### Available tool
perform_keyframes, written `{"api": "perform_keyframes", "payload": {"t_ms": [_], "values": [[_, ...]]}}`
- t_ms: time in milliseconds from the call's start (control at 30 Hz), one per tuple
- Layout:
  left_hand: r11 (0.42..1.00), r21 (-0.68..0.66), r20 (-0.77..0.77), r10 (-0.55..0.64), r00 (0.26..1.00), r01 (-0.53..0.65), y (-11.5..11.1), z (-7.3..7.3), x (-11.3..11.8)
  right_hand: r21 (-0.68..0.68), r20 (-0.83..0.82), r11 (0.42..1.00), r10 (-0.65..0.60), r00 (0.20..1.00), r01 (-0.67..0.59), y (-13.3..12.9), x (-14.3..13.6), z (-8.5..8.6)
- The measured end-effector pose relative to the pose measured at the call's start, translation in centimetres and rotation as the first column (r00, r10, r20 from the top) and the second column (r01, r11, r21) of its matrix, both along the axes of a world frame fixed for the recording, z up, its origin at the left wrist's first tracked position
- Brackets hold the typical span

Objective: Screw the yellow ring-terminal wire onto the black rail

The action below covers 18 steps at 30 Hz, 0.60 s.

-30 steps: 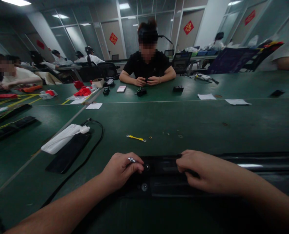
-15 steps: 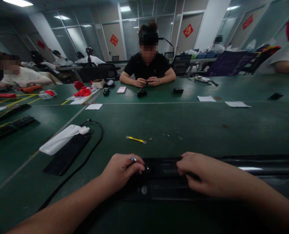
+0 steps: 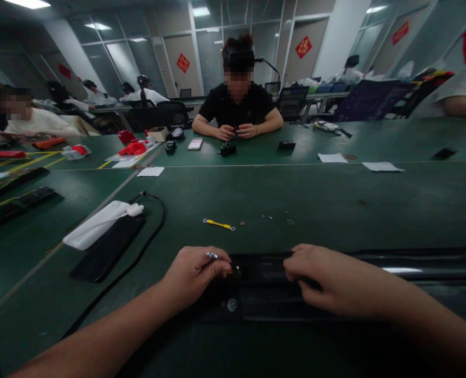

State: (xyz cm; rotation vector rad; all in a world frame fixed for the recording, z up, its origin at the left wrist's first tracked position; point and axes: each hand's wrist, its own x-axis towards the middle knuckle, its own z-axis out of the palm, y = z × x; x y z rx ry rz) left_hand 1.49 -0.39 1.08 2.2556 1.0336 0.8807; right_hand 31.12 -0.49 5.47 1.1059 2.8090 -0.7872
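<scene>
Dark green worktop [image 3: 335, 205], long black housing [image 3: 272, 304] along the near side, short yellow cable [image 3: 219, 224] with ring ends, white pouch [image 3: 95, 226] beside black slab [image 3: 105, 254], white papers [image 3: 332, 158] beyond.

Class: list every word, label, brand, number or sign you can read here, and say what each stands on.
"福": red diamond sign, right of centre.
Left-centre diamond sign: too blurred to read.
Other red signs, far left and right: too blurred.
Black shirt: chest mark too small.
Striped white item: too blurred.
Black panel: no readable text.

Free pass beyond black housing [image 3: 263, 303], right of yellow lead [image 3: 219, 224]; cord [image 3: 142, 254] blocks left.
</scene>
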Motion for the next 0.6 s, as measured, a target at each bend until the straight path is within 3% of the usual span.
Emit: {"api": "perform_keyframes", "payload": {"t_ms": [400, 600], "values": [[0.999, -0.031, -0.019, -0.040, 0.999, 0.039, -0.04, -0.22, -0.16, 0.006, 0.027, 1.000, -0.003, 1.000, 0.003, 0.07, 0.03, -0.17], [0.996, -0.064, -0.040, -0.060, 0.997, 0.057, -0.03, 0.45, -0.15, -0.003, 0.005, 1.000, -0.002, 1.000, 0.002, 0.08, 0.08, -0.13]]}}
